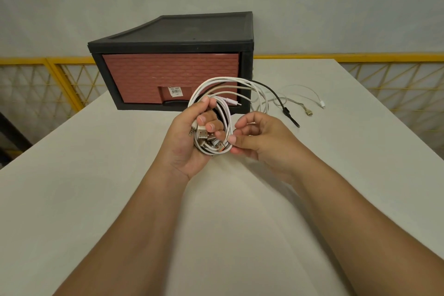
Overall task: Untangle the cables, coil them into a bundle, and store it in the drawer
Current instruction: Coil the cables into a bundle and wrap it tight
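We gripped the cable coil (227, 118) in our left hand (187, 142), fingers curled round it, our right hand (262, 142) fingers pinched its side

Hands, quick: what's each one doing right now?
Left hand: holds the coil.
Right hand: fingers pinch the coil's side.

Brick-textured plastic drawer (170, 77), matt table (120, 199)
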Demonstrator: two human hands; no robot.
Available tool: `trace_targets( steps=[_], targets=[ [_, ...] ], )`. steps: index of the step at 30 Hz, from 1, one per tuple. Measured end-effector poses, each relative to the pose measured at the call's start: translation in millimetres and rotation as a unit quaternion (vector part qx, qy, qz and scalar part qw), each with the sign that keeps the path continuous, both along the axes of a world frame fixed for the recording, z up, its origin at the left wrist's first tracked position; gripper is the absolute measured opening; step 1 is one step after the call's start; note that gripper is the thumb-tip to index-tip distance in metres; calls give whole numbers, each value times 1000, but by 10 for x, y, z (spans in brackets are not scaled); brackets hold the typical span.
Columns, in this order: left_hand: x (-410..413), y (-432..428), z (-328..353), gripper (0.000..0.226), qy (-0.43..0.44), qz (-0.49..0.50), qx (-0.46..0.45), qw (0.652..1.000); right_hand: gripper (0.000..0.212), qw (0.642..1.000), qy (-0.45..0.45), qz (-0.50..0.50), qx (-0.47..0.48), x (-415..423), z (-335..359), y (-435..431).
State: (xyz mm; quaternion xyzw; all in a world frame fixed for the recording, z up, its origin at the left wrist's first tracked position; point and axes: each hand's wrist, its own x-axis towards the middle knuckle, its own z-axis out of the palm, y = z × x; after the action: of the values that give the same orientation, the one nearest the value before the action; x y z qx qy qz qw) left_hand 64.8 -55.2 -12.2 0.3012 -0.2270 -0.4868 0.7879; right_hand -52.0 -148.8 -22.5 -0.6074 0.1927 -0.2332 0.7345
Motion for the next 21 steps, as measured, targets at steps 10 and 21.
trace_targets(
  steps=[10, 21],
  targets=[
    [53, 16, 8, 13, 14, 0, 12, 1000, 9, 959, 15, -69, -275, -29, 5, -58],
    [-94, 30, 24, 15, -48, -101, 70, 991, 19, 989, -69, -132, 9, 27, 10, -48]
  ],
)
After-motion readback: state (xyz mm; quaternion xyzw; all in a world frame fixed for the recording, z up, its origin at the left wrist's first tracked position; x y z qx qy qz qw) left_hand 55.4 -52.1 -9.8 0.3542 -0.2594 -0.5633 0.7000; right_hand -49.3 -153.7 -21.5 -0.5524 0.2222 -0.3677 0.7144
